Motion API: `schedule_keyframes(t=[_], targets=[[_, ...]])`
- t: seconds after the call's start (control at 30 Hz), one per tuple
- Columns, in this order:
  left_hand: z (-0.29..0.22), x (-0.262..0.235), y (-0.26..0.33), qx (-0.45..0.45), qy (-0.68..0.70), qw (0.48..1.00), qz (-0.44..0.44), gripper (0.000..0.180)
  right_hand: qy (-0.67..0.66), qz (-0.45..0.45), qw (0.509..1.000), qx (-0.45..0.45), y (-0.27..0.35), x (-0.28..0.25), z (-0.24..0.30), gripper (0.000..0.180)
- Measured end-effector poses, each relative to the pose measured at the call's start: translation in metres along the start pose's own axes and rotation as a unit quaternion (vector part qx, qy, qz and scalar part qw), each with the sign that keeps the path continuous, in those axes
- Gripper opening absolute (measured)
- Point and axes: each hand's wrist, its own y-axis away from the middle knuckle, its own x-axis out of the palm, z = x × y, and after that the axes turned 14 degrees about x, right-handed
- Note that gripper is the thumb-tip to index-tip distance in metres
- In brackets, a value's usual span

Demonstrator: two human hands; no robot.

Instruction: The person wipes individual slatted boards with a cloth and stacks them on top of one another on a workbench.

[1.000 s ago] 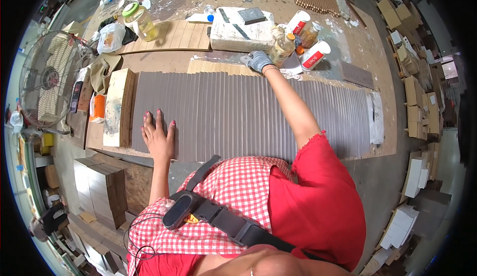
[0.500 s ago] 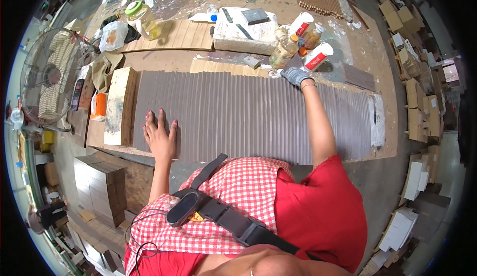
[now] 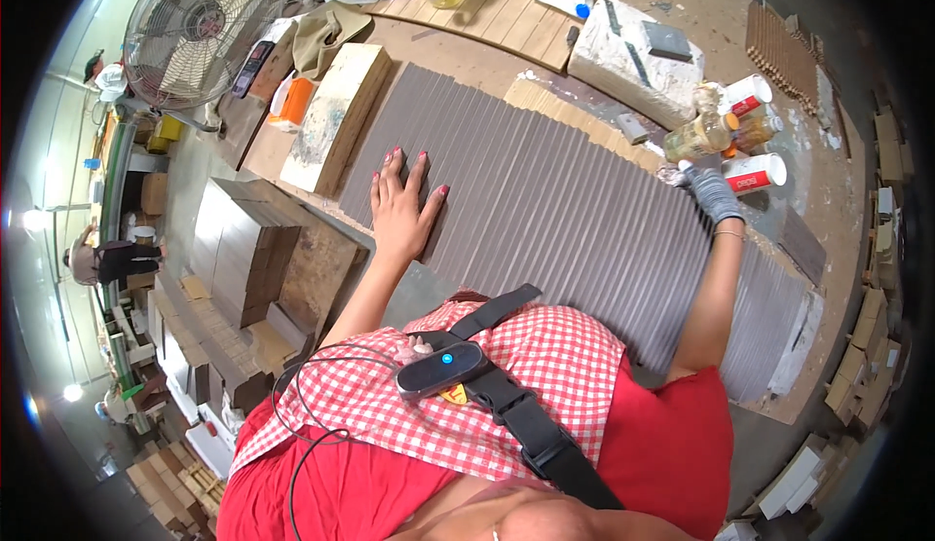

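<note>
A wide row of thin grey-brown strips (image 3: 545,200), packed side by side, lies across the table. My bare left hand (image 3: 404,212) rests flat on its left part with fingers spread. My right hand (image 3: 714,193), in a grey knitted glove, is at the far edge of the row, toward its right side. Its fingers are closed, and a small whitish crumpled wad (image 3: 671,174) shows at their tips; the grip is partly hidden. Right beside it leans a bottle of yellowish liquid (image 3: 699,138) with an orange cap. A white-and-red canister (image 3: 755,174) lies just past the glove.
A thick wooden block (image 3: 336,117) borders the row's left end. A white wrapped block (image 3: 633,59) stands behind, near a second canister (image 3: 748,96). Wooden slats (image 3: 487,20) lie at the back. A fan (image 3: 203,20) and stacked boards (image 3: 243,234) are on the left.
The whole view has turned, so the table now slants down to the right. My left hand stays flat on the strips, and my gloved right hand stays beside the bottle.
</note>
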Motion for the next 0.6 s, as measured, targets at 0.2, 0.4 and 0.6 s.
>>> schedule_keyframes(t=[0.2, 0.4, 0.6], targets=[[0.011, 0.003, -0.006, -0.016, 0.135, 0.989, -0.053, 0.054, -0.290, -0.043, 0.956, 0.026, 0.047, -0.046, 0.110, 0.047], [0.101, -0.005, -0.003, -0.052, 0.132, 0.973, -0.184, 0.064, -0.269, -0.033, 0.962, -0.010, 0.076, -0.029, 0.190, 0.042], [0.192, -0.009, 0.015, -0.194, -0.019, 0.980, -0.027, 0.096, -0.301, -0.120, 0.946, 0.023, 0.082, 0.022, 0.221, 0.043]])
